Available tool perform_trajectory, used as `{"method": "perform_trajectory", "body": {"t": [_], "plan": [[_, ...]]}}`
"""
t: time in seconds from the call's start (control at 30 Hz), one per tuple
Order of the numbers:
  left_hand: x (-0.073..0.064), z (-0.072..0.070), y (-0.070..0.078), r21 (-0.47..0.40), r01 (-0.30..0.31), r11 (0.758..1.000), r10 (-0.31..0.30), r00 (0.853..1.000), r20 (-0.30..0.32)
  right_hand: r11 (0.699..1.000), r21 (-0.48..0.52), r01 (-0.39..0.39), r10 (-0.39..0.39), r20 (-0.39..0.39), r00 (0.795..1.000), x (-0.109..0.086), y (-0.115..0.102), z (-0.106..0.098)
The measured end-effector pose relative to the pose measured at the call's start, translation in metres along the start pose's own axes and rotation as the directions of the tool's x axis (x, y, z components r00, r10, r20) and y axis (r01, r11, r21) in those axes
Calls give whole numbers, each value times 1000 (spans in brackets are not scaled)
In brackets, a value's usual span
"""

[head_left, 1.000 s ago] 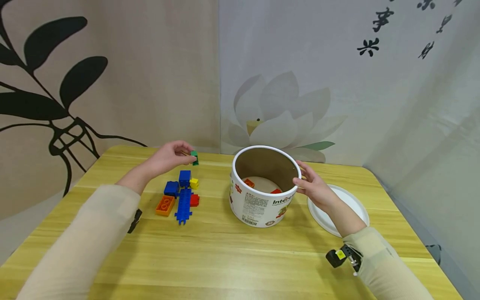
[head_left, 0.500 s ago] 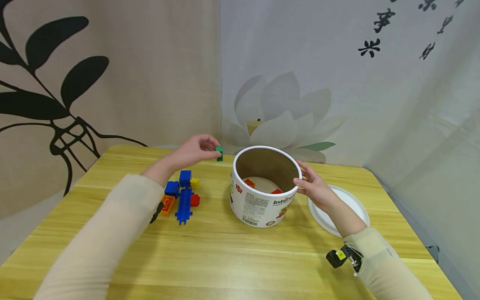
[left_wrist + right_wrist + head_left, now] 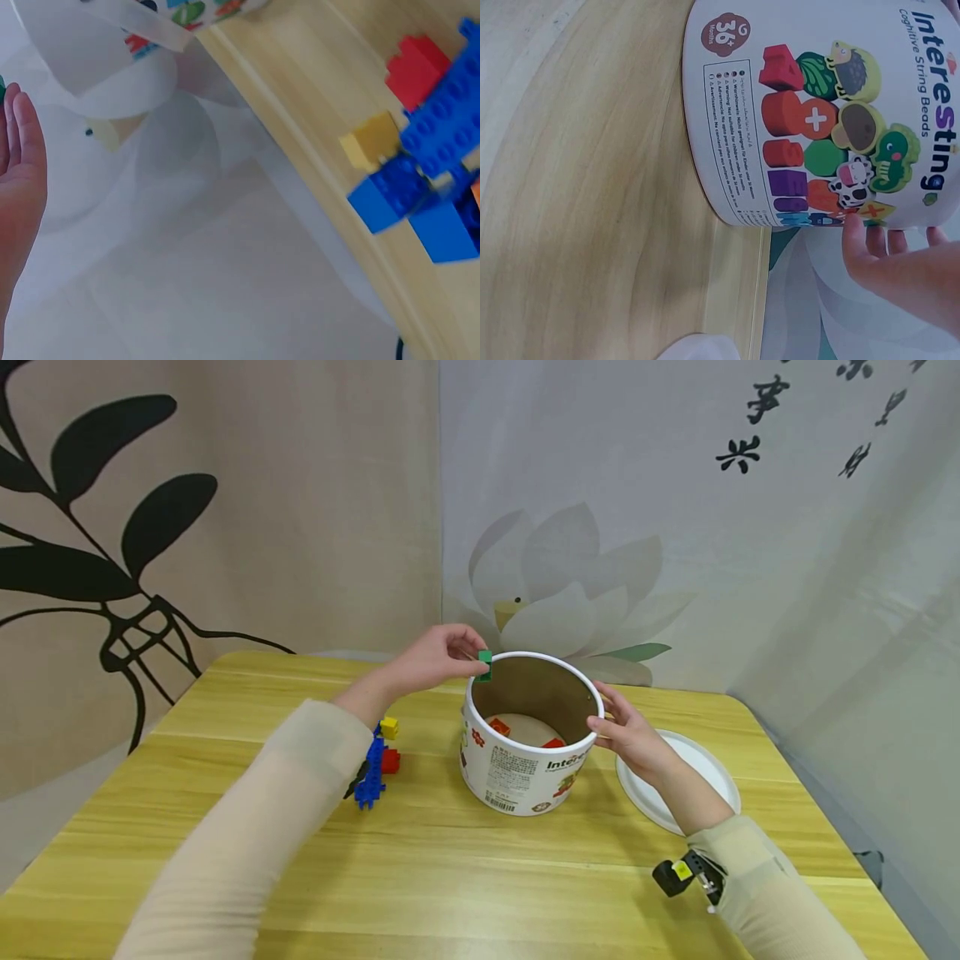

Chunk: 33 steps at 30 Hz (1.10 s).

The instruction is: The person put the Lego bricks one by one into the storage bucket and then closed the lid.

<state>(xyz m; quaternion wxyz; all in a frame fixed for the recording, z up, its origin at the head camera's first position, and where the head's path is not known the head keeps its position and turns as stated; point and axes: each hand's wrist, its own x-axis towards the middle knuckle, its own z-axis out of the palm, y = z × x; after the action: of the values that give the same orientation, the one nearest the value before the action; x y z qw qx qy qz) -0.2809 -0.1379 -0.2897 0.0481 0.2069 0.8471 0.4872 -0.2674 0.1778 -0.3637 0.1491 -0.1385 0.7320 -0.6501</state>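
Observation:
My left hand [image 3: 442, 662] pinches a small green toy brick [image 3: 485, 665] over the left rim of a round white bucket [image 3: 510, 777]. A sliver of that brick shows at the edge of the left wrist view. My right hand [image 3: 633, 731] holds the bucket's right side near the rim, thumb toward me and fingers farther back on the outer wall. Inside on the bottom lie an orange-red brick [image 3: 498, 726] and a red brick [image 3: 553, 743]. In the right wrist view the thumb [image 3: 857, 247] touches the printed wall.
Left of the bucket lie a long blue piece [image 3: 370, 781], a yellow brick [image 3: 388, 727] and a red brick [image 3: 390, 761]. Blue bricks [image 3: 446, 229] also show in the left wrist view; my left arm hides them from the head. A white lid [image 3: 697, 760] lies at right.
My left hand has carried the green brick rightward from above the loose bricks to the bucket's rim. My right hand and the bucket have stayed in place.

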Motion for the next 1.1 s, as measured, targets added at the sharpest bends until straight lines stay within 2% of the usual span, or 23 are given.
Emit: {"method": "perform_trajectory", "body": {"t": [0.37,0.6,0.73,0.9,1.1], "plan": [[12,20,9,-26,-29,999,30,998,48,1000,8,8,-8,-2,1000,1,0,1],[9,23,10,-34,-50,998,52,996,69,1000,3,6,-6,-3,1000,1,0,1],[5,15,6,-33,-57,998,58,998,27,1000,9,9,-9,-6,1000,1,1,1],[-3,-5,-7,-23,-35,999,33,998,-55,1000,19,10,-10,-2,1000,0,1,0],[-25,-34,-35,16,31,999,-29,992,-122,1000,17,5,-5,-6,1000,0,1,-1]]}}
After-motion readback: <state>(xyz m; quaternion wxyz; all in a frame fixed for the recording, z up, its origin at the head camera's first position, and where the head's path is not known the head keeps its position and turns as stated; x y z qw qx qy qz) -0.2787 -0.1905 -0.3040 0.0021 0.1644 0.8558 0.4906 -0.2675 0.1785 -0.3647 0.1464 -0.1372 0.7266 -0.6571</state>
